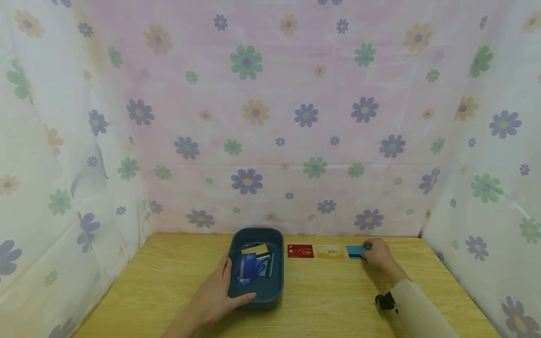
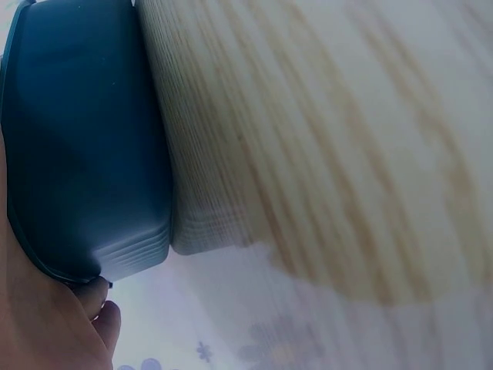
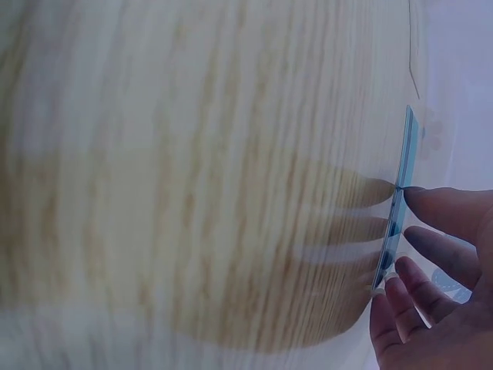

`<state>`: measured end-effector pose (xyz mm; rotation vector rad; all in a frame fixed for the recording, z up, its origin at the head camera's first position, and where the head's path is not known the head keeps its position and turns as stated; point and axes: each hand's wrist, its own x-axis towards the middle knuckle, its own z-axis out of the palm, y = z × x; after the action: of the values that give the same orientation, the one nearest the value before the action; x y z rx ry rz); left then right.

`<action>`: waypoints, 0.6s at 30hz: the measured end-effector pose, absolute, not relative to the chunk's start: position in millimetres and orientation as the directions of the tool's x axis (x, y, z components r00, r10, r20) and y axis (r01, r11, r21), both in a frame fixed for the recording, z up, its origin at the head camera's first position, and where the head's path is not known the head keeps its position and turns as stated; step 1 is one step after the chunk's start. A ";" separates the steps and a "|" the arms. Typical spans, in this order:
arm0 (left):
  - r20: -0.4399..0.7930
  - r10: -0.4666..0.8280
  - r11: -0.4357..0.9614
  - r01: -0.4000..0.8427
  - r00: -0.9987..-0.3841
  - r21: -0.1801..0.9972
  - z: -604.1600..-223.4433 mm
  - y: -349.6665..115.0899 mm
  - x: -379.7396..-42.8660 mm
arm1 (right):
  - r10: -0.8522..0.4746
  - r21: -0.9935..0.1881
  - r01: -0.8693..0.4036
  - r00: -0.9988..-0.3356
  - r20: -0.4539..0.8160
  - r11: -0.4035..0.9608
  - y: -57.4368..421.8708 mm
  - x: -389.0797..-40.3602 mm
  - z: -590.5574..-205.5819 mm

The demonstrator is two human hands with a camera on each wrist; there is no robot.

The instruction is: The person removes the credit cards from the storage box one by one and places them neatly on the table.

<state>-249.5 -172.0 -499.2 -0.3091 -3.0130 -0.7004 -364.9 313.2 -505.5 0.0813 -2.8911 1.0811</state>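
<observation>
My left hand [image 1: 215, 288] grips the left side of a dark teal plastic bin [image 1: 276, 263], its thumb over the near rim. Inside the bin lie several loose cards, among them a dark blue card [image 1: 249, 265] and a yellowish card [image 1: 255, 249]. Over at the right, my right hand [image 1: 378, 253] holds the right end of a light blue card [image 1: 354, 252] with a dark stripe, flat on the table. In the right wrist view its fingertips meet this blue card [image 3: 408, 146], seen nearly edge-on.
A red VIP card [image 1: 300, 251] and a pale gold card [image 1: 331, 251] lie in a row between bin and blue card. The wood-grain table [image 1: 329, 300] ends at a flowered cloth [image 1: 274, 188] behind and at both sides. A black wrist device [image 1: 384, 301] sits by the right sleeve.
</observation>
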 end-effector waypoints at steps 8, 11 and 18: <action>0.077 0.186 0.881 0.201 -0.979 0.429 -500.0 -170.7 -250.5 | -0.052 -0.600 -0.108 -0.993 0.109 0.793 316.8 -361.2 -502.4; 0.079 0.188 0.879 0.203 -0.979 0.431 -501.7 -170.2 -251.1 | -0.060 -0.596 -0.118 -0.991 0.117 0.794 322.3 -358.4 -502.2; 0.076 0.185 0.875 0.199 -0.980 0.441 -499.3 -172.0 -248.9 | -0.065 -0.641 -0.114 -0.993 0.099 0.759 328.3 -344.1 -489.8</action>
<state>-248.9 -172.0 -499.3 -0.3087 -3.0110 -0.7135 -344.1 328.3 -489.8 0.1467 -2.8797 1.0559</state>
